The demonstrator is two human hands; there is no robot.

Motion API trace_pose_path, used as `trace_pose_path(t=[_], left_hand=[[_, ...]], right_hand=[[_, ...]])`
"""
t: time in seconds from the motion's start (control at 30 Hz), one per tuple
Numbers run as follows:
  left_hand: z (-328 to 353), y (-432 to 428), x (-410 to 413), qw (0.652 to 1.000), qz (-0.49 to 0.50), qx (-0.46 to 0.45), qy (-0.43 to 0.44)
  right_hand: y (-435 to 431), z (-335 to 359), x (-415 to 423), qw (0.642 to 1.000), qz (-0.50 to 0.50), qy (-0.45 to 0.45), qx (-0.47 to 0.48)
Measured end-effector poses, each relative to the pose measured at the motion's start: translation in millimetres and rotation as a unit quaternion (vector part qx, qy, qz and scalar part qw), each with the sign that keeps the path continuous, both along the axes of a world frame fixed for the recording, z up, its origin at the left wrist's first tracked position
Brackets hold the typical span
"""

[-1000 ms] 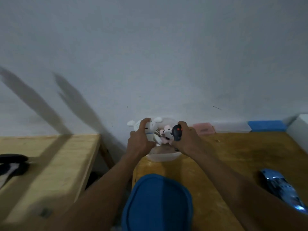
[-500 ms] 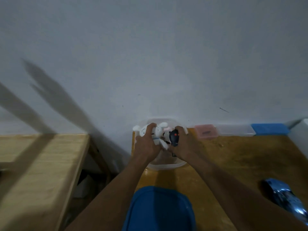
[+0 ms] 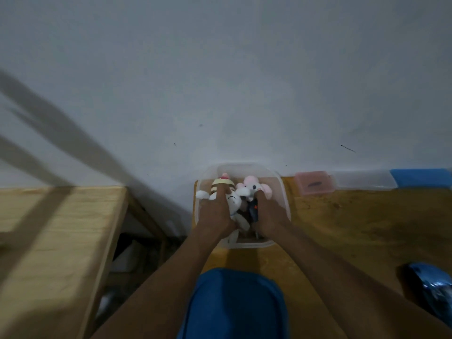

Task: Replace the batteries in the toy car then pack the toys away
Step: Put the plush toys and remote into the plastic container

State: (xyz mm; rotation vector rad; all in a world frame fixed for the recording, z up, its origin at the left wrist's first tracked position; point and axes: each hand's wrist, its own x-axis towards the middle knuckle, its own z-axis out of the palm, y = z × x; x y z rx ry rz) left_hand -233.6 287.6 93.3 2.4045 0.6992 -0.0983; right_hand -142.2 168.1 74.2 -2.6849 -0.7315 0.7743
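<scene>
Both hands, left (image 3: 216, 211) and right (image 3: 269, 214), reach forward, fingers pressing toys (image 3: 234, 199) into clear tub (image 3: 281, 189).

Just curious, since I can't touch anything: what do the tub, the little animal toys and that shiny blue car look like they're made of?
The tub looks like clear, glossy plastic: the table shows through its walls. The white toy and the pink toy look like soft plush fabric, matte and rounded. The blue car is probably hard plastic with a glossy or metallic finish, judging by its bright highlights.

Both forearms bare — no sleeves, watch or rings; hands (image 3: 216, 211) ungloved.
</scene>
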Motion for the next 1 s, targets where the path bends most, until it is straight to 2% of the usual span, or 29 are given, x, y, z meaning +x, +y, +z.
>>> trace_pose_path(t=[0.1, 0.27, 0.47, 0.6, 0.7, 0.8, 0.9, 1.0], left_hand=[[-4.2, 3.8, 2.1, 0.999, -0.010, -0.011, 0.039], [-5.9, -0.9, -2.2, 0.998, 0.015, 0.005, 0.054], [12.0, -6.0, -9.1, 0.996, -0.021, 0.014, 0.090], [34.8, -17.5, -29.5, 0.998, -0.013, 0.037, 0.049], [48.1, -25.0, -48.4, 0.997, 0.011, 0.068, -0.044], [50.4, -30.6, -72.9, 0.992, 0.015, 0.056, -0.108], [40.9, -35.1, -110.0, 0.994, -0.004, 0.050, -0.099], [20.0, -39.9, -152.5, 0.999, 0.004, 0.033, -0.034]], right_hand=[[1.9, -1.6, -1.9, 1.000, 0.012, 0.007, -0.010], [2.8, -0.2, -3.0, 1.000, -0.003, 0.009, -0.011], [-12.1, 25.7, -11.6, 0.998, -0.018, -0.062, 0.021], [-25.7, 42.4, -26.6, 0.989, -0.051, -0.103, 0.088], [-37.5, 49.9, -44.2, 0.980, -0.071, -0.145, 0.119], [-52.7, 51.8, -70.1, 0.970, -0.083, -0.179, 0.142], [-71.0, 45.4, -99.1, 0.973, -0.091, -0.163, 0.135], [-91.7, 33.5, -126.0, 0.982, -0.094, -0.132, 0.098]])
